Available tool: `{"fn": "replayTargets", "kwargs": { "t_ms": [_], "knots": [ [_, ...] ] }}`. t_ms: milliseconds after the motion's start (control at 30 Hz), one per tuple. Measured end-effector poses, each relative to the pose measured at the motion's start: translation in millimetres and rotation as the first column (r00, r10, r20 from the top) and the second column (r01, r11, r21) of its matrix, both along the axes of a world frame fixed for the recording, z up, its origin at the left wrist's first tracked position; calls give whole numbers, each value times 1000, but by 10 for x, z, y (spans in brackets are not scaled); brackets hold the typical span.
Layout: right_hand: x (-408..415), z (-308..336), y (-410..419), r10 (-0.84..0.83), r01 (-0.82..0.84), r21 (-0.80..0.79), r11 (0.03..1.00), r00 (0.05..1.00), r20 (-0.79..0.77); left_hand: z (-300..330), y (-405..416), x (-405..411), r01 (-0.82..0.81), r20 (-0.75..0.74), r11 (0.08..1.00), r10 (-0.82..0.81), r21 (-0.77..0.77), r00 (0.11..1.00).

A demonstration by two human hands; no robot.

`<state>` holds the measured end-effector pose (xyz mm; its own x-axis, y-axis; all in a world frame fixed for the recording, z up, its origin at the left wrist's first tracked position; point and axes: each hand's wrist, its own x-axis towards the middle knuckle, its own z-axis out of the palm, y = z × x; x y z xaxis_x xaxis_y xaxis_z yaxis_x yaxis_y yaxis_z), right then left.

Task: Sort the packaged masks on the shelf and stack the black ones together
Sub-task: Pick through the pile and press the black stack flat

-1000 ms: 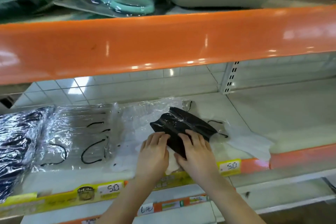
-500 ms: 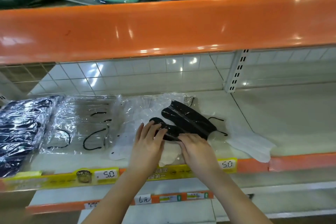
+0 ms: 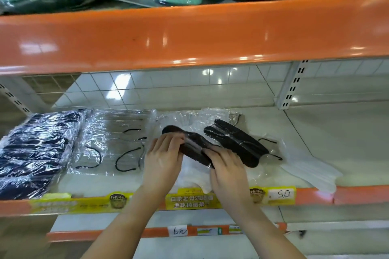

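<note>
Black packaged mask [image 3: 194, 147] held in both hands over the shelf [image 3: 336, 132].

Head view: the left hand [image 3: 163, 159] grips its left end and the right hand [image 3: 226, 169] its near end, above white masks [image 3: 305, 171]; a second black mask [image 3: 235, 145] lies just right, a dark stack [image 3: 35, 149] far left.
</note>
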<state>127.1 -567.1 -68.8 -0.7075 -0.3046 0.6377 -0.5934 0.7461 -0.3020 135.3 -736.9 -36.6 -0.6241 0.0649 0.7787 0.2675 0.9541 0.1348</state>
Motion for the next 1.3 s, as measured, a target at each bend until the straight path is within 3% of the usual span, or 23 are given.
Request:
{"fn": "replayTargets", "kwargs": {
  "t_ms": [167, 433, 700, 1100, 1300],
  "knots": [
    [49, 30, -350, -34, 30, -68, 997, 997, -63, 36, -358, 68, 65, -91, 998, -65, -10, 994],
    [67, 75, -1231, 82, -94, -75, 993, 985, -151, -15, -1376, 381, 8, -23, 1000, -8, 3, 1000],
    [346, 64, -2352, 185, -185, 31, 982, 983, -5, -156, -2517, 743, -159, 136, 987, 163, -35, 977],
    [692, 62, -3584, 383, -404, 262, 876, 915, 129, -309, -3826, 1415, -229, 191, 964, 252, -133, 949],
    [720, -19, -3802, 347, -428, 332, 841, 896, 278, -411, -4083, 1514, -341, 396, 920, 391, -193, 831]
  ]
}}
